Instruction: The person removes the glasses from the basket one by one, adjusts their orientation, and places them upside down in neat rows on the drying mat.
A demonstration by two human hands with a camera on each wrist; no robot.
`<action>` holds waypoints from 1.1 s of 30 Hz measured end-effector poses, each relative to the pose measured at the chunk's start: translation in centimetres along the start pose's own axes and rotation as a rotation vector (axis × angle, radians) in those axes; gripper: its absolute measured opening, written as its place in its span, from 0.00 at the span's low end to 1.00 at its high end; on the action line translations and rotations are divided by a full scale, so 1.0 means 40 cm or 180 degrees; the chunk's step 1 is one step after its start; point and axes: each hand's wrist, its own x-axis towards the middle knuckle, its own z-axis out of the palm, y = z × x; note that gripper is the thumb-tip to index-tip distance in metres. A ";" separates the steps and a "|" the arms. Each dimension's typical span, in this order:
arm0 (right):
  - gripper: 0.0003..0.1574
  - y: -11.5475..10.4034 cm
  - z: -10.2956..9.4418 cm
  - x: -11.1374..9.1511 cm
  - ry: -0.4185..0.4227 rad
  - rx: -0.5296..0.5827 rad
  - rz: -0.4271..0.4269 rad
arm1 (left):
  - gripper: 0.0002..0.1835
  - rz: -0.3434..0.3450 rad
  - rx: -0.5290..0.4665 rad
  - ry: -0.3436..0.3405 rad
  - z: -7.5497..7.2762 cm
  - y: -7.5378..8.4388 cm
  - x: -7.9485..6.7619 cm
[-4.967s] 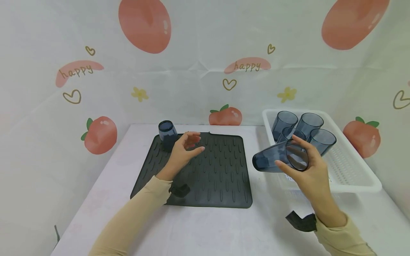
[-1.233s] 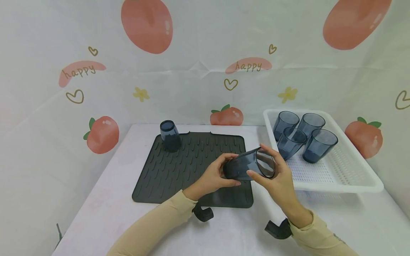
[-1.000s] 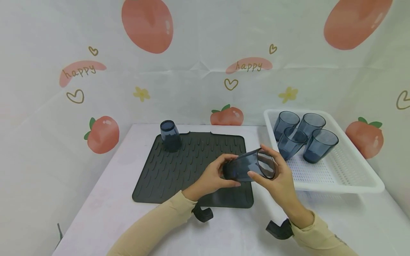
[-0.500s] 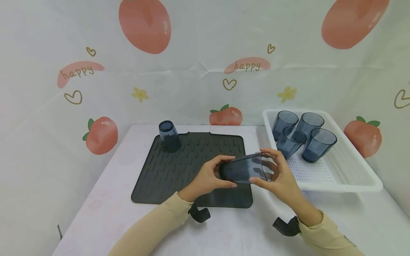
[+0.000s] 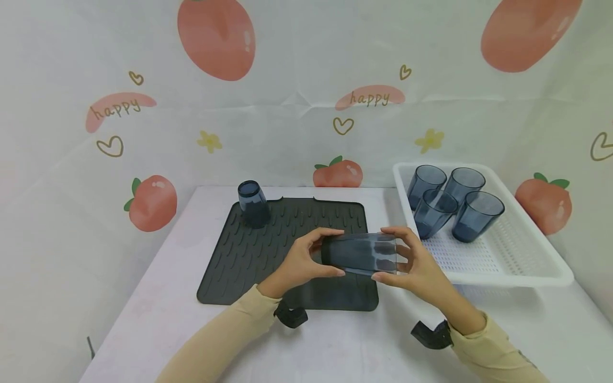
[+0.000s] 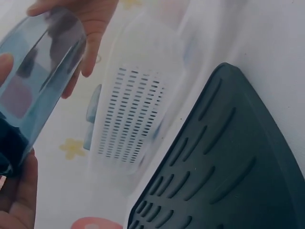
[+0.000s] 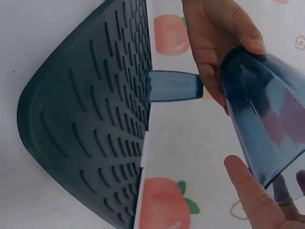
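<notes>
Head view: left hand (image 5: 299, 261) at the base, right hand (image 5: 423, 272) at the rim, both hands clamp a sideways blue glass (image 5: 355, 254).

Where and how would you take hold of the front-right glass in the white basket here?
Probably by the outer wall just below the rim, coming from above and the right. The front-right glass sits mouth up and widens toward its rim, which should resist slipping. The white basket has bare floor to its right; the neighbouring glass crowds its left.
</notes>
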 end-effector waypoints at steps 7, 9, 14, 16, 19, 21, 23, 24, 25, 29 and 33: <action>0.51 0.003 0.003 0.004 -0.0084 0.0081 0.0061 | 0.38 0.0327 -0.0214 0.0050 -0.009 0.000 0.002; 0.51 0.006 0.005 0.005 -0.0103 0.0114 0.0073 | 0.37 0.0427 -0.0301 0.0041 -0.010 0.001 0.002; 0.51 0.020 0.011 0.006 -0.0164 0.0163 0.0150 | 0.38 0.0613 -0.0605 0.0002 -0.010 -0.001 0.006; 0.51 0.026 0.014 0.006 -0.0199 0.0203 0.0179 | 0.38 0.0653 -0.0759 -0.0019 -0.008 -0.003 0.009; 0.51 0.035 0.020 0.006 -0.0236 0.0226 0.0165 | 0.37 0.0704 -0.0979 -0.0061 -0.004 -0.003 0.013; 0.51 0.041 0.023 0.007 -0.0256 0.0245 0.0144 | 0.37 0.0725 -0.1102 -0.0081 0.000 0.001 0.016; 0.51 0.046 0.027 0.008 -0.0257 0.0152 0.0143 | 0.36 0.0759 -0.1179 -0.0088 0.004 0.007 0.018; 0.51 0.047 0.029 0.009 -0.0253 0.0065 0.0156 | 0.36 0.0770 -0.1207 -0.0082 0.006 0.012 0.019; 0.50 0.047 0.031 0.008 -0.0256 -0.0013 0.0169 | 0.36 0.0788 -0.1224 -0.0078 0.008 0.015 0.020; 0.51 0.042 0.039 0.005 -0.0288 -0.0435 0.0240 | 0.36 0.0863 -0.1275 -0.0079 0.013 0.024 0.024; 0.53 0.036 0.039 -0.001 -0.0377 -0.0568 0.0238 | 0.36 0.0914 -0.1293 -0.0078 0.012 0.028 0.028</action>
